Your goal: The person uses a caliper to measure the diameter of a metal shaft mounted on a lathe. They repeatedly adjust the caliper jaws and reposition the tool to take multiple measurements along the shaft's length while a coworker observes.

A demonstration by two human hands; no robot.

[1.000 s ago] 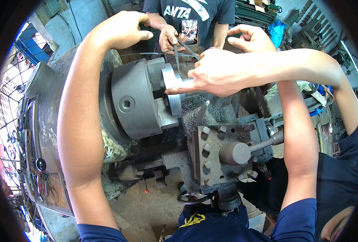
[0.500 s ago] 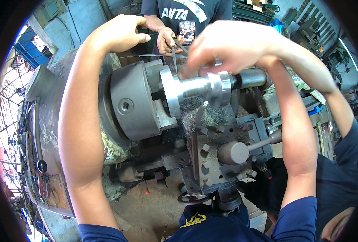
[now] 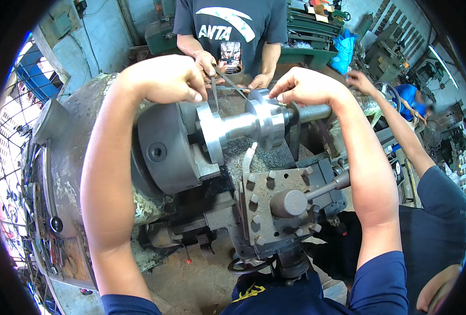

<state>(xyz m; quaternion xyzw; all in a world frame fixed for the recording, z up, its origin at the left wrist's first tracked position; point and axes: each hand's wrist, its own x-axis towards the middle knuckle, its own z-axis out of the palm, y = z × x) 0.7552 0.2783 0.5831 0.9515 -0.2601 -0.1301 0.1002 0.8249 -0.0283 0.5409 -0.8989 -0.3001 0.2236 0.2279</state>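
A bright metal shaft with round flanges (image 3: 239, 126) is mounted in a lathe between the grey chuck (image 3: 162, 142) and the tailstock (image 3: 314, 113). My left hand (image 3: 176, 80) is over the chuck side, fingers curled and thumb tip close to the left flange (image 3: 210, 134). By the right flange (image 3: 272, 123), my right hand (image 3: 304, 86) has thumb and forefinger drawn together; whether either hand grips anything is hidden. Across the lathe, a co-worker's hand (image 3: 205, 62) holds a two-legged caliper (image 3: 215, 94), one leg reaching to the shaft beside the left flange.
Below the shaft, the tool post (image 3: 275, 210) carries a cutting tool (image 3: 249, 155) and a lever (image 3: 327, 186). Metal chips lie under the shaft. A phone (image 3: 231, 52) is before the co-worker's shirt. At right, another person's arm (image 3: 401, 126) reaches in. A blue bag (image 3: 343, 51) stands behind.
My right hand, blurred before over the shaft, has drawn back to the right flange. My left hand has come down nearer the left flange. The other person's arm at right has swung away from the shaft.
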